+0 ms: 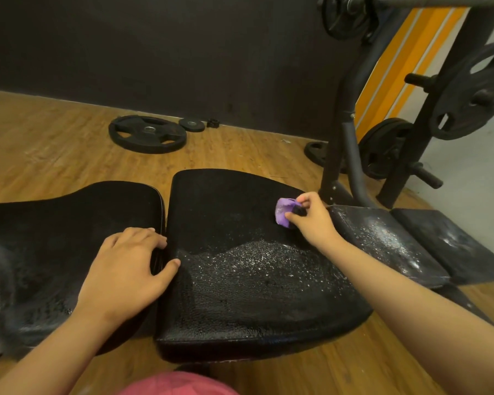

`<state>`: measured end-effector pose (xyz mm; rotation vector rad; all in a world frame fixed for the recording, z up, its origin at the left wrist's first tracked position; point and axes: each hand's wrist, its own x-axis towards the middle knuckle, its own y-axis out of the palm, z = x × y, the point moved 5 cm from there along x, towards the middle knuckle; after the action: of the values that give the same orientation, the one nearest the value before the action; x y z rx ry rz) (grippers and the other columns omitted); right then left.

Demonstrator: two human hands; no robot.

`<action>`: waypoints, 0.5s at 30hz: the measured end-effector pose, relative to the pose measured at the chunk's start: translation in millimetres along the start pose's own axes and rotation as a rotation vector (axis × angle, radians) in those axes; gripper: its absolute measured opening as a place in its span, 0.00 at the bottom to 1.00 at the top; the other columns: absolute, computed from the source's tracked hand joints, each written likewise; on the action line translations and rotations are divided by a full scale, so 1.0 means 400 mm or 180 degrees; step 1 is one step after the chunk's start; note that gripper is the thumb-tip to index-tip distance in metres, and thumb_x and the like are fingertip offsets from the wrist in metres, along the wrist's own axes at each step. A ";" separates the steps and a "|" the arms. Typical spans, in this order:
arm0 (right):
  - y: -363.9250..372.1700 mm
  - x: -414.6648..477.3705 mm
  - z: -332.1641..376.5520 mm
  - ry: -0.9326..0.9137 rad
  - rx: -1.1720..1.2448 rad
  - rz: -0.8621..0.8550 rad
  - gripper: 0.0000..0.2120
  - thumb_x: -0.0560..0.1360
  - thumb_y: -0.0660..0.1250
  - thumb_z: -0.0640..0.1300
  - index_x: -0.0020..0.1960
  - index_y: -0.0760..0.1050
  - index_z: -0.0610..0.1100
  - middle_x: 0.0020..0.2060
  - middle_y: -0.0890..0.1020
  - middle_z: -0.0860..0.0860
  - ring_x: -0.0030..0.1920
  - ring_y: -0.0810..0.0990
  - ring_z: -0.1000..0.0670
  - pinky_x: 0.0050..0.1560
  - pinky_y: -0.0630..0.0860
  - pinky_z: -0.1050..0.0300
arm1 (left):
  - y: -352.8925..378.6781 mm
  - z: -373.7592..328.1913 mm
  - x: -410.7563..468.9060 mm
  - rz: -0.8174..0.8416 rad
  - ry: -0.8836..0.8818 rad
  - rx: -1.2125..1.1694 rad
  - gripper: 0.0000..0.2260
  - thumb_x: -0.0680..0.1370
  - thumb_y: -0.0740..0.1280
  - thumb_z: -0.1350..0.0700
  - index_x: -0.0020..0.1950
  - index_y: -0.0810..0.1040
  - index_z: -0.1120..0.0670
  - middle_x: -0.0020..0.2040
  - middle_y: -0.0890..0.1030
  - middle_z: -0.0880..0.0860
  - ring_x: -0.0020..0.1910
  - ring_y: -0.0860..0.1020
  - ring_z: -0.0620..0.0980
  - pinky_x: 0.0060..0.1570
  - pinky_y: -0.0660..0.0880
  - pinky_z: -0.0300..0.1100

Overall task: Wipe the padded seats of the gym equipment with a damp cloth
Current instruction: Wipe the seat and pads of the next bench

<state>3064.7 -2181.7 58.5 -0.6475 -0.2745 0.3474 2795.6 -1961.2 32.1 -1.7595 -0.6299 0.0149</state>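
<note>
Pink clothes [180, 383] sit nearest, then my left hand [123, 272] rests with loose fingers on the edge of the left pad [69, 223], and my right hand [314, 220] pinches the purple cloth [283, 213] at the far right corner of the seat [240, 295].

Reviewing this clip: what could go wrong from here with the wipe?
1. The purple cloth, bunched small in the right hand, sits near the far edge of the middle pad; the droplets nearer the person might be missed.
2. The left hand rests on the left pad, fingertips at the gap between pads; they might get pinched if a pad shifts.
</note>
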 end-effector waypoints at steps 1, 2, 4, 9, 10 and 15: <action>-0.001 -0.009 -0.010 -0.0019 -0.0076 0.0065 0.17 0.71 0.73 0.38 0.55 0.70 0.44 0.46 0.77 0.51 0.48 0.76 0.53 0.51 0.71 0.58 | 0.001 0.000 0.000 -0.0007 -0.0002 -0.0003 0.30 0.69 0.50 0.32 0.56 0.80 0.48 0.58 0.80 0.44 0.66 0.72 0.45 0.65 0.65 0.49; -0.009 -0.014 -0.020 0.0003 -0.0087 0.0085 0.18 0.70 0.74 0.38 0.57 0.72 0.44 0.48 0.78 0.50 0.50 0.77 0.52 0.52 0.71 0.58 | 0.001 0.001 0.000 -0.0024 -0.0011 -0.0014 0.30 0.69 0.50 0.32 0.56 0.80 0.48 0.57 0.80 0.45 0.66 0.72 0.45 0.65 0.65 0.49; -0.030 -0.023 -0.034 0.0049 -0.0056 0.0084 0.15 0.69 0.76 0.40 0.53 0.76 0.44 0.48 0.81 0.49 0.50 0.79 0.51 0.52 0.73 0.58 | 0.002 0.001 0.000 -0.0040 -0.0017 -0.0032 0.30 0.69 0.51 0.32 0.56 0.80 0.49 0.57 0.80 0.45 0.65 0.72 0.46 0.65 0.65 0.49; -0.026 -0.040 -0.028 -0.0067 -0.0386 -0.0127 0.10 0.69 0.76 0.41 0.44 0.75 0.44 0.40 0.80 0.50 0.39 0.77 0.55 0.37 0.69 0.64 | -0.001 -0.004 -0.001 -0.0064 -0.0019 -0.0019 0.30 0.69 0.51 0.32 0.56 0.80 0.49 0.57 0.80 0.45 0.65 0.72 0.46 0.65 0.65 0.49; -0.019 -0.041 -0.017 -0.0200 -0.0591 -0.0173 0.10 0.70 0.75 0.41 0.43 0.73 0.44 0.39 0.79 0.50 0.38 0.76 0.56 0.35 0.67 0.64 | -0.001 -0.004 -0.002 -0.0078 -0.0021 -0.0014 0.30 0.69 0.51 0.32 0.56 0.80 0.49 0.57 0.80 0.45 0.65 0.72 0.46 0.64 0.65 0.48; 0.006 -0.019 0.027 -0.0464 -0.1478 -0.0496 0.11 0.72 0.73 0.45 0.45 0.70 0.45 0.43 0.78 0.49 0.41 0.77 0.50 0.38 0.70 0.56 | 0.002 -0.004 -0.006 -0.0088 -0.0044 0.0000 0.29 0.70 0.51 0.33 0.56 0.80 0.49 0.57 0.80 0.45 0.65 0.72 0.45 0.65 0.64 0.47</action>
<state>3053.2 -2177.0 64.2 -1.0521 -0.5511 0.1798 2794.4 -1963.7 31.0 -1.7519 -0.6641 0.0078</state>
